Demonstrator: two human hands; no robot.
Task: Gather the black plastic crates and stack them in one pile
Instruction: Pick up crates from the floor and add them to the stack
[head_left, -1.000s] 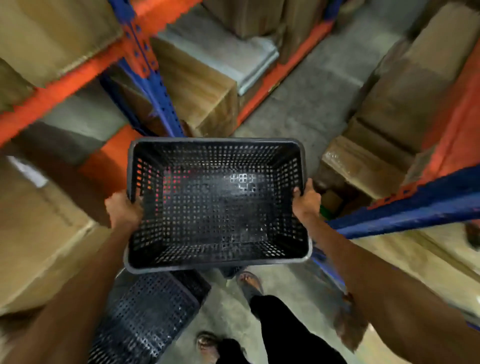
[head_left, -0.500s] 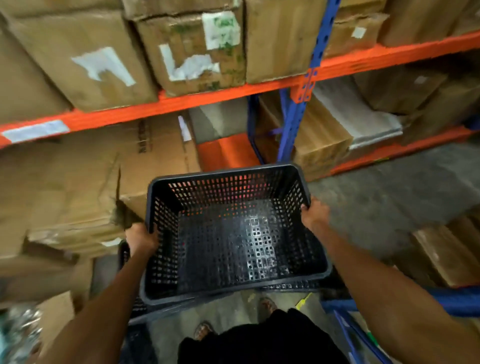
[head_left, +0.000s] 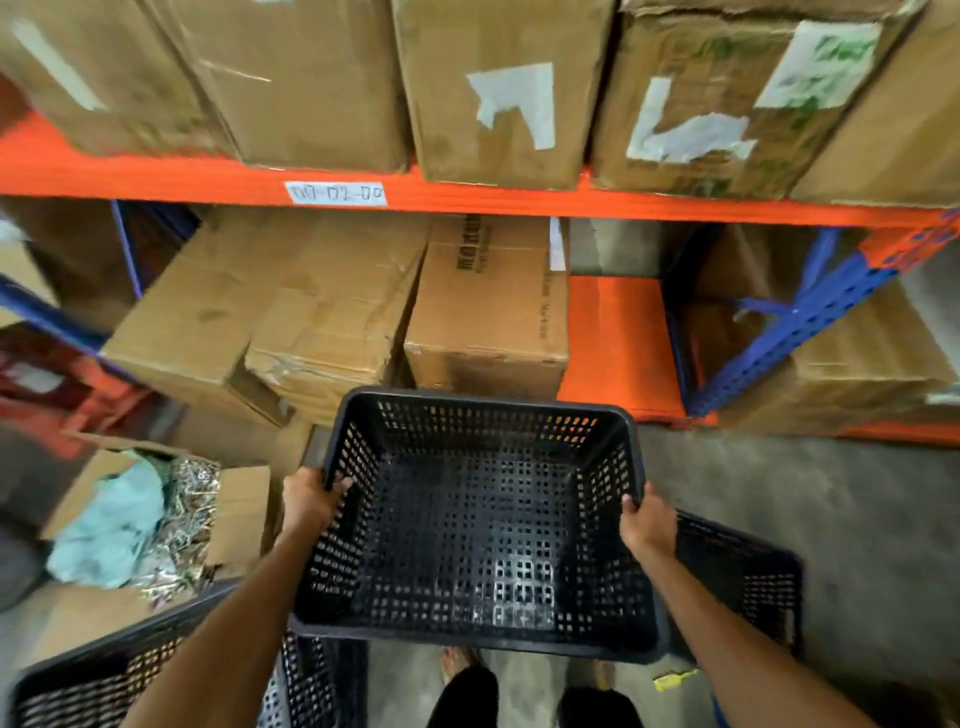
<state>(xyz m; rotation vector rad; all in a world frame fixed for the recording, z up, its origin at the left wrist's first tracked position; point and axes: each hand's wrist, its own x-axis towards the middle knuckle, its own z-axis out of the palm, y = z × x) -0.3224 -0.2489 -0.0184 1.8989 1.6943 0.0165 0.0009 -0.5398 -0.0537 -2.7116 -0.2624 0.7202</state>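
I carry an empty black perforated plastic crate (head_left: 483, 530) in front of me, open side up. My left hand (head_left: 311, 501) grips its left rim and my right hand (head_left: 647, 525) grips its right rim. On the floor at the lower left lies a second black crate (head_left: 104, 675), partly hidden by my left arm. A third black crate (head_left: 743, 582) sits on the floor to the right, mostly covered by the carried one and my right arm.
An orange and blue shelving rack (head_left: 467, 200) loaded with cardboard boxes (head_left: 488, 312) fills the view ahead. An open cardboard box (head_left: 156, 519) with pale green plastic and scraps stands on the left. Grey concrete floor (head_left: 857, 519) shows on the right. My feet are below the crate.
My view has swung left along the rack with the crate still in both hands. The crate on the right floor and the open box on the left have come into sight.
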